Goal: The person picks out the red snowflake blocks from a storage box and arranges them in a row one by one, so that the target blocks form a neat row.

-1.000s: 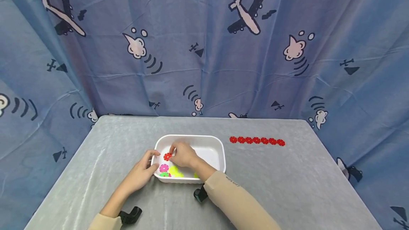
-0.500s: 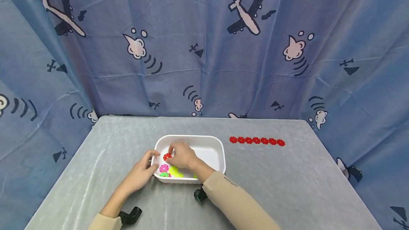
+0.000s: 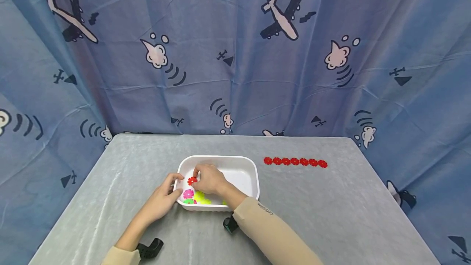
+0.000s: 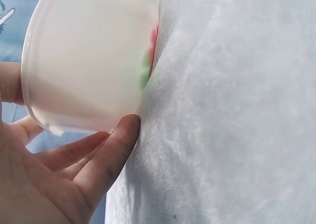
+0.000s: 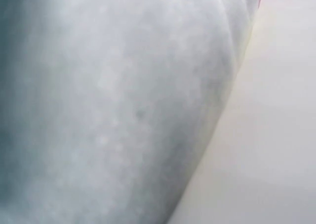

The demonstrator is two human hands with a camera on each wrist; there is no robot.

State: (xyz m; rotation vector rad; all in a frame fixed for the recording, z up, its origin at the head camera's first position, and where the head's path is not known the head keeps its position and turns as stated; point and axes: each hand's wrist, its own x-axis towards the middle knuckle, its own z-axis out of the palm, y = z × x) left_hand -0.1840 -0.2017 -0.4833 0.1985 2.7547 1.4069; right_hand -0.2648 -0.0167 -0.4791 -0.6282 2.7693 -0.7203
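My left hand point(image 3: 164, 196) grips the left end of a white plastic tray point(image 3: 235, 157). In the left wrist view its thumb and fingers point(image 4: 106, 167) lie against the tray wall point(image 4: 84, 70). Inside the tray, at the left, my right hand point(image 3: 210, 179) pinches a red flower-shaped disc point(image 3: 191, 180); its fingertips are partly hidden. Near it in the tray lie a pink flower disc point(image 3: 188, 194), yellow flower discs point(image 3: 200, 197) and a green flower disc point(image 3: 189, 201). The right wrist view shows only the blurred tray wall point(image 5: 261, 125) and cloth, not the hand.
A row of several red flower discs point(image 3: 295, 161) lies on the grey cloth-covered table point(image 3: 312, 207), right of the tray. A blue curtain point(image 3: 206, 19) with printed airplanes hangs behind the table and on both sides.
My right hand and the red flower disc have shifted very slightly left inside the tray. My left hand stays on the tray's left end.
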